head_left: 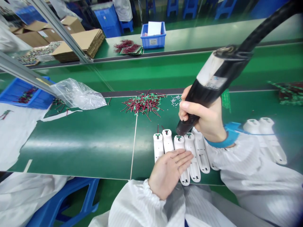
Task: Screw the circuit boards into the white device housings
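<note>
My right hand (203, 118) is closed around a black electric screwdriver (208, 88) whose thick cable runs up to the top right. Its tip points down at a row of several white plastic housings (197, 151) lying side by side on the green mat. My left hand (169, 171) lies flat and open, fingers together, pressing on the near ends of the housings. A blue wrist strap (226, 138) circles my right wrist. A pile of small green boards with red wires (144, 104) lies just beyond the housings.
A clear plastic bag (77, 94) and a blue bin (23, 94) sit at the left. Two more white housings (267, 137) lie at the right. Across the conveyor are a blue tray (153, 39), cardboard boxes (78, 44) and more wired boards (127, 48).
</note>
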Motion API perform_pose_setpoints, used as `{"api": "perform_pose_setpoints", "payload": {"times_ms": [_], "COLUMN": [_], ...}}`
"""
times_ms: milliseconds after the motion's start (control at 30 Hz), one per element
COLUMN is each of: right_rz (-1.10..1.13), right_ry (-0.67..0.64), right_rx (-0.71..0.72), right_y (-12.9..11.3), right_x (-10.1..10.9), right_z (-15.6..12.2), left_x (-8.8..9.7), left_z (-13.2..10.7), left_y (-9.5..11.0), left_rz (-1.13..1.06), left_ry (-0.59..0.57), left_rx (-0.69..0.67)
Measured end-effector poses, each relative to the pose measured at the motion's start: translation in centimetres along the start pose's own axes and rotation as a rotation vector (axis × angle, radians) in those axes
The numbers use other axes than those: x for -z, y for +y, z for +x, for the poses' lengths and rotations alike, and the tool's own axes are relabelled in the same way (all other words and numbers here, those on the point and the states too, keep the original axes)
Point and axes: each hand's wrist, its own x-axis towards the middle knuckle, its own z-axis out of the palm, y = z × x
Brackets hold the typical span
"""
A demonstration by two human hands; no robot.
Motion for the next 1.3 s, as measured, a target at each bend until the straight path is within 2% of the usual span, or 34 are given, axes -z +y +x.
{"api": "perform_pose_setpoints", "payload": {"times_ms": [367,533,700,833,1100,1300], "right_rz": [0.014,0.152,0.196,0.230,0.257,0.244], "right_ry": [-0.011,0.008,0.005,-0.013,0.064,0.063], "right_rx": [0.001,0.074,-0.007,-0.029,-0.014,-0.034], "right_y": [-0.1,-3.6,-6.4,-6.4,-6.5,-6.7], "right_x": [0.2,-0.4,-1.9,-2.5,-2.9,-2.8], "right_z": [0.3,-0.1,-1.0,-1.2,-0.9,-1.0], "left_x": [0.6,0.4,-0.2,-0.2,-0.2,-0.4], "left_z": [0.3,0.3,-0.3,-0.6,-0.6,-0.6], "left_y": [0.0,0.4,1.3,1.9,2.1,2.1], "left_rz": [0.032,0.089,0.066,0.061,0.022,0.027], "left_ry": [-0.046,-0.047,-0.093,-0.130,-0.159,-0.158], "left_rx": [-0.053,-0.106,-0.136,-0.145,-0.114,-0.110]}}
